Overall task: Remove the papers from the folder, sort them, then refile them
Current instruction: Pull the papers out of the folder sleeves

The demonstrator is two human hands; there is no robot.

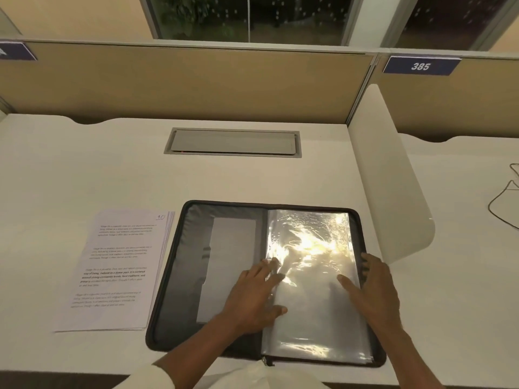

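The folder lies open near the front edge of the counter. The papers lie stacked just left of it. The left hand and right hand press on the sleeves, fingers straight, grasping nothing. Removal seems done; refiling is left, and perhaps sorting.

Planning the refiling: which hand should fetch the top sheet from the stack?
Probably the left hand: the paper stack lies left of the folder; the right hand rests at its far edge.
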